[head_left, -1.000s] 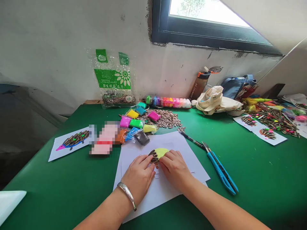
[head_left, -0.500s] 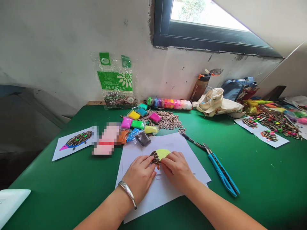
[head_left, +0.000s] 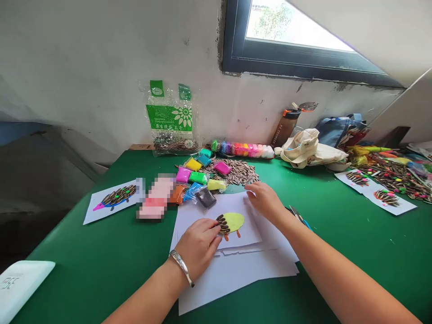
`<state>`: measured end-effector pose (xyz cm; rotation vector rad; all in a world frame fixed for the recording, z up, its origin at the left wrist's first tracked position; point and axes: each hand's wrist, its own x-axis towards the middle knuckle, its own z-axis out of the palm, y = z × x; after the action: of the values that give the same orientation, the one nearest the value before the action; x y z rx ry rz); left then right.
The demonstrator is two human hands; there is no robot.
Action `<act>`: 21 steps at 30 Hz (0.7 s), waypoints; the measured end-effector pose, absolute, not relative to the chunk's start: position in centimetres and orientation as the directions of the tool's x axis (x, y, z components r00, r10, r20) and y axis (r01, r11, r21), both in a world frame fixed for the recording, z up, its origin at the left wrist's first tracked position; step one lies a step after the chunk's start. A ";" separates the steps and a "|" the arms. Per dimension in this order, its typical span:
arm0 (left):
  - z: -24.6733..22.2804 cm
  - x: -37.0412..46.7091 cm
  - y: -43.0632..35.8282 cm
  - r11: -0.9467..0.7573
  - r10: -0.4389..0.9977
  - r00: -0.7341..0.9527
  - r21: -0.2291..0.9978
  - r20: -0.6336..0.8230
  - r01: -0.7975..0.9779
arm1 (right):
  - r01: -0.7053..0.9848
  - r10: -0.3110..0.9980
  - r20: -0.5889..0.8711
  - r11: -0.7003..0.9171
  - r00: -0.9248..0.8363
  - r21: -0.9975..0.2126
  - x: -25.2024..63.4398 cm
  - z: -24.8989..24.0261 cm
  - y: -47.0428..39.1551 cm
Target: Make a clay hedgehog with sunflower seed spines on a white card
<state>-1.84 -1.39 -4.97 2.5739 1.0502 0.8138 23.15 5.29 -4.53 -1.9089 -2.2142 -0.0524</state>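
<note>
Your left grip (head_left: 199,240) lies spread on the white sheet (head_left: 251,235), thumb and fingers a little apart and clamped on nothing, its fingertips touching the seeded end of the yellow-green clay shape (head_left: 235,221). That shape lies flat just beyond and to the right of this grip, two orange legs (head_left: 226,236) at its near edge. Your right grip (head_left: 265,198) is at the near side of the loose seed pile (head_left: 241,172); whether its fingertips are closed on a seed cannot be told. Expect the clay to be light and soft, likely to dent under a firm thumb, so steady it by the sheet or the covered end, not the bare face. The seeds should feel light, stiff and rather slick, with shells that could crack; pinch one gently by its flanks.
</note>
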 end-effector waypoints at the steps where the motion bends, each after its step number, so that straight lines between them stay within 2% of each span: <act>1: -5.0 -1.8 -1.4 -0.711 0.703 0.582 0.419 0.409 0.565 | 0.984 0.975 0.179 0.147 -0.129 -0.096 23.3 -4.8 6.1; 9: -4.7 -1.8 -1.4 -0.705 0.709 0.555 0.439 0.435 0.557 | 0.991 0.973 0.190 0.134 -0.130 -0.008 22.9 -7.0 7.7; 16: -4.8 -2.0 -1.0 -0.704 0.707 0.513 0.419 0.487 0.573 | 0.998 0.970 0.235 0.061 -0.060 0.001 23.5 -6.5 8.1; 21: -4.9 -2.3 -0.5 -0.673 0.735 0.476 0.434 0.484 0.598 | 0.994 0.968 0.226 0.107 -0.112 0.034 23.4 -6.5 8.8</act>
<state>-2.26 -0.48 -4.87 2.5165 1.1530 0.9767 23.40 8.84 -6.48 -1.9883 -2.2236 -0.2659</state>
